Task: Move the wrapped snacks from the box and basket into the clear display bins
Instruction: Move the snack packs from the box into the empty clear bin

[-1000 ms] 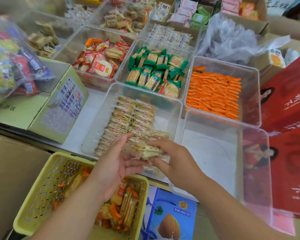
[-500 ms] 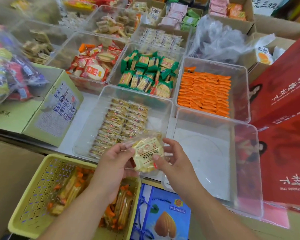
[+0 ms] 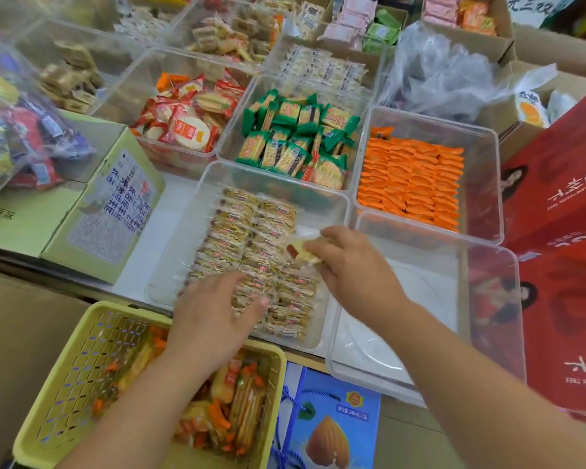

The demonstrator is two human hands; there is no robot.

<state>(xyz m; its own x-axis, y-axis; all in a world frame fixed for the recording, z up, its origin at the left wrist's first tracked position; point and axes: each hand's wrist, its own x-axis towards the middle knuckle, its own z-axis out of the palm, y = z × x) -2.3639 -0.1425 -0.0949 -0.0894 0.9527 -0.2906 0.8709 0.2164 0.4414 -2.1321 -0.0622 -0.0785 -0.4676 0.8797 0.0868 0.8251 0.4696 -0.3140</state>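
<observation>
A clear display bin (image 3: 335,204) in front of me holds rows of yellow wrapped snacks (image 3: 251,228). My right hand (image 3: 356,272) pinches one yellow wrapped snack (image 3: 301,250) over the right side of that bin. My left hand (image 3: 214,313) lies flat on the snack rows at the bin's near edge, fingers straight. Below it stands a yellow basket (image 3: 68,394) with several orange and yellow wrapped snacks (image 3: 230,407). An empty clear bin (image 3: 487,299) stands to the right.
Further bins hold orange packets (image 3: 410,177), green packets (image 3: 295,137) and red-and-white packets (image 3: 183,120). A green carton (image 3: 105,211) stands on the left, red boxes (image 3: 562,184) on the right, a blue almond-drink box (image 3: 332,428) at the near edge.
Both hands held one snack together above the basket edge. Now the right hand has carried it forward over the bin, and the left hand has let go and come down on the rows.
</observation>
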